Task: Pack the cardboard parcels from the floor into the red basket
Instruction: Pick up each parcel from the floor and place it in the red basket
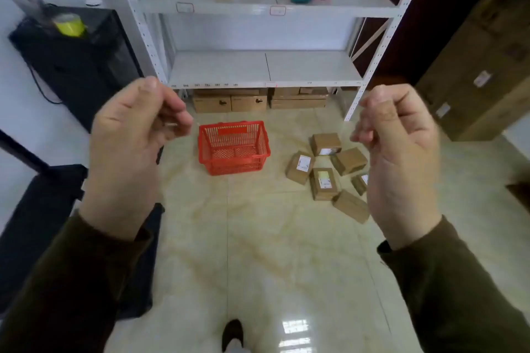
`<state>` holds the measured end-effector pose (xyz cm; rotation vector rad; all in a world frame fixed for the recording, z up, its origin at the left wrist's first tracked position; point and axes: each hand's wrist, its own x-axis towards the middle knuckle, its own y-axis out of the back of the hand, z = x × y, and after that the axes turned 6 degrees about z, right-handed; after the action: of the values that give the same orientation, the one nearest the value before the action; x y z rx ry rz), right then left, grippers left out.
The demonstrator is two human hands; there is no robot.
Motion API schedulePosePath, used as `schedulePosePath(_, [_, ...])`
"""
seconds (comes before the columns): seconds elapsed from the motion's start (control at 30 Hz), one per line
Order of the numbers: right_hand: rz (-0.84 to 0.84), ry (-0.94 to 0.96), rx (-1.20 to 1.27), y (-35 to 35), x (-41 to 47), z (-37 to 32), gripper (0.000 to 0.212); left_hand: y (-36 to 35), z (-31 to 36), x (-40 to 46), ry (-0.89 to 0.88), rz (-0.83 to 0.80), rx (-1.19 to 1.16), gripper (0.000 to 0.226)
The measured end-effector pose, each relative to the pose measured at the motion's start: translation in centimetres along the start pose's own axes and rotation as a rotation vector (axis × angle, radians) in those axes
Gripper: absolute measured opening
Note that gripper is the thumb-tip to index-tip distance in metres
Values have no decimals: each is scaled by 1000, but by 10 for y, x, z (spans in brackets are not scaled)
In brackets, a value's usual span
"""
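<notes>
We hold our left hand [129, 135] and right hand [398, 140] raised with fingers loosely curled, gripping nothing. The red plastic mesh basket [233, 147] sits on the tiled floor [258, 252], with brown cardboard parcels [324, 183] clustered just beside it, to its right.

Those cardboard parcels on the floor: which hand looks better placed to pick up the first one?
Probably the right hand. The cardboard parcels lie on that side, right of the red basket, while the left hand is raised on the basket's far side. Both hands hold nothing.
</notes>
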<state>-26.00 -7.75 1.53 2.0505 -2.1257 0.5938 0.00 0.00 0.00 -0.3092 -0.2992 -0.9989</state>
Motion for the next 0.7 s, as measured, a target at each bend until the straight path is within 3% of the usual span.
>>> schedulePosePath(0.2, [69,-231,-130,-25,25,76,17,-7,-73,42,274,-27,97,32])
schedulePosePath(0.7, [84,-579,-254,-27,155,279,19,-59,-275,176,647,0,135,37])
